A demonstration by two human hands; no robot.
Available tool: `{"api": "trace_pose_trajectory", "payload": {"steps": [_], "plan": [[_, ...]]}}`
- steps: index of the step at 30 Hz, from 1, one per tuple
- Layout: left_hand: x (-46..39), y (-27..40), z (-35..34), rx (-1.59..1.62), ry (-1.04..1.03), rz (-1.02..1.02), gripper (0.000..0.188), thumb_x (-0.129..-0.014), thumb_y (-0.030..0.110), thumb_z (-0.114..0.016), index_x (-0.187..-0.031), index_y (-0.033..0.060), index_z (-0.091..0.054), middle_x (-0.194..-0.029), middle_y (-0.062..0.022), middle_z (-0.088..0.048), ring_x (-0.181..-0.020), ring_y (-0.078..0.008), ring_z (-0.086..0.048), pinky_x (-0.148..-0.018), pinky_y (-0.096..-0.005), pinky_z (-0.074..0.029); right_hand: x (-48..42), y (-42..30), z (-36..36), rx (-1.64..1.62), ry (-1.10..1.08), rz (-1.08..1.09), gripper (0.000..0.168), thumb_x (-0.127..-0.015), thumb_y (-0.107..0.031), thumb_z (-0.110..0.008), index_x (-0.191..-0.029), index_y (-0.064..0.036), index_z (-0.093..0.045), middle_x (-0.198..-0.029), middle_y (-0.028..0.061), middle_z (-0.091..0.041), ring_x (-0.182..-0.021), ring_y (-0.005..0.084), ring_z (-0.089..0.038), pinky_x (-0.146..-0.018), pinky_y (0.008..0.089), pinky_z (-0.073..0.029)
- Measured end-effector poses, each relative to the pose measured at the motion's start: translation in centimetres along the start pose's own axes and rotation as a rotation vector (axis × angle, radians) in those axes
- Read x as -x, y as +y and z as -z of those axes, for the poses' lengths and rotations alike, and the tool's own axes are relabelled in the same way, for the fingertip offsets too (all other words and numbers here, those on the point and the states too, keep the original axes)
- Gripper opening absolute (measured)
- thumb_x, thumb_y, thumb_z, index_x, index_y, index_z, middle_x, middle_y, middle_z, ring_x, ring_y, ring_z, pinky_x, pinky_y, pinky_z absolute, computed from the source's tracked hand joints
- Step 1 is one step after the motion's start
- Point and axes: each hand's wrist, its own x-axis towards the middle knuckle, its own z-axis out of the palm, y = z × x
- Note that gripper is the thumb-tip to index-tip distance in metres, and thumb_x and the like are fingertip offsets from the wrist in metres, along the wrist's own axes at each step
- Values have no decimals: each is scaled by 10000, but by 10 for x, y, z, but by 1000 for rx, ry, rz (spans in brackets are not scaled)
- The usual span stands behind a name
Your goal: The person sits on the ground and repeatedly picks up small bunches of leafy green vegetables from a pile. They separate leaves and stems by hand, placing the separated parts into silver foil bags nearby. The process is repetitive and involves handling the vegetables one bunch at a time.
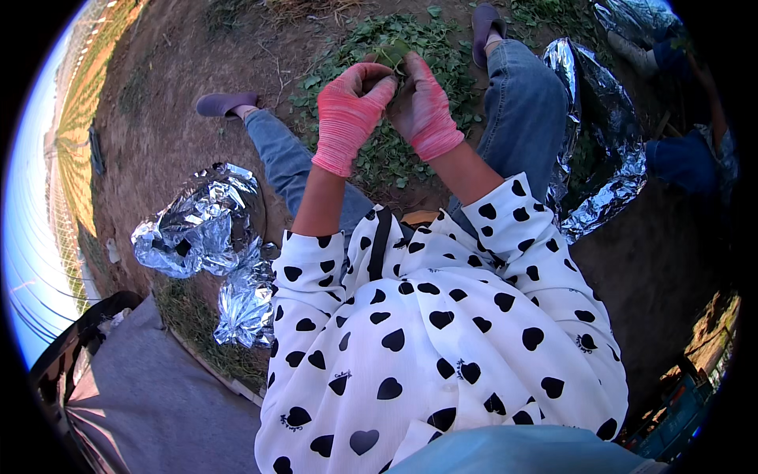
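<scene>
My left hand (358,112) and my right hand (425,109), both in soiled pink knit gloves, are close together in front of me. Between their fingertips they hold a small green leafy sprig (392,54); glove and leaves partly hide the stems. Below and around them, a wide heap of cut green leaves (388,157) lies on the bare soil between my outstretched legs. To the right of my bent leg stands an open silver foil bag (613,204) with some greenery dimly visible inside.
At my left, a crumpled silver foil bag (195,237) and a smaller foil bundle (246,302) rest on the soil. A grey cloth sheet (160,385) spreads at lower left. Another person's leg (681,163) is beyond the right foil bag. A blue crate-like object (675,415) shows at lower right.
</scene>
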Motion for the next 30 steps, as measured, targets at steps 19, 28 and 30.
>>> {"api": "trace_pose_trajectory", "payload": {"steps": [19, 28, 30], "plan": [[48, -40, 37, -435, 29, -172, 202, -834, 98, -654, -1028, 45, -675, -1001, -78, -641, -862, -162, -620, -791, -276, -492, -16, -18, 15, -55, -173, 4, 354, -948, -315, -517, -1166, -40, -563, -1173, 135, -609, -1087, 256, -589, -935, 413, -491], [-8, 4, 16, -809, 211, -752, 229, -752, 85, -688, -978, 116, -702, -1247, -123, -544, -1212, -319, -455, -978, -389, -416, -10, 0, 20, 1, -104, -98, 249, -971, -249, -478, -1161, -106, -553, -1043, 34, -624, -911, 159, -614, -797, 327, -528], [-14, 1, 17, -878, 171, -743, 232, -738, 89, -691, -965, 129, -704, -1259, -126, -537, -1223, -330, -441, -987, -406, -408, -10, 1, 19, 9, -85, -86, 248, -972, -251, -472, -1157, -107, -553, -1042, 35, -622, -906, 162, -615, -790, 325, -530]]}}
